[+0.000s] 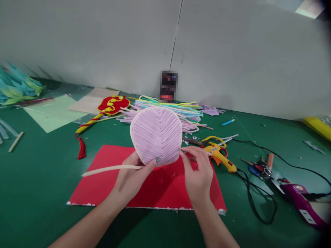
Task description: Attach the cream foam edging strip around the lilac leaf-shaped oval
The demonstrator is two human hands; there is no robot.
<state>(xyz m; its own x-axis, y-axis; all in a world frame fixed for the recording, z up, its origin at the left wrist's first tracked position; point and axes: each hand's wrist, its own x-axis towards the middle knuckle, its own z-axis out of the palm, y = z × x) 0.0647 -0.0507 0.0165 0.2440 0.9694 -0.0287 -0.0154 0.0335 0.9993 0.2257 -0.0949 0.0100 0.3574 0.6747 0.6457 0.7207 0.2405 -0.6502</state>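
Note:
A round fan-shaped panel (pixel 157 134), covered in lilac pipe cleaners laid in a chevron with a cream edging, is held up above a red board (pixel 103 186). Its lower left edge is gripped by my left hand (pixel 134 175), thumb on the front and fingers behind. From that hand a loose cream pipe cleaner (pixel 108 169) sticks out to the left. At the panel's lower right edge, my right hand (pixel 198 170) pinches the rim between thumb and index finger. Whether those fingertips also hold the edging strip is too small to tell.
Behind the panel lies a pile of coloured pipe cleaners (pixel 191 110). A finished red fan (pixel 113 105) with a tassel rests at left. On the right are scissors (pixel 193 141), a yellow glue gun (pixel 219 156) with its cord, keys (pixel 263 170) and a purple power strip (pixel 301 203).

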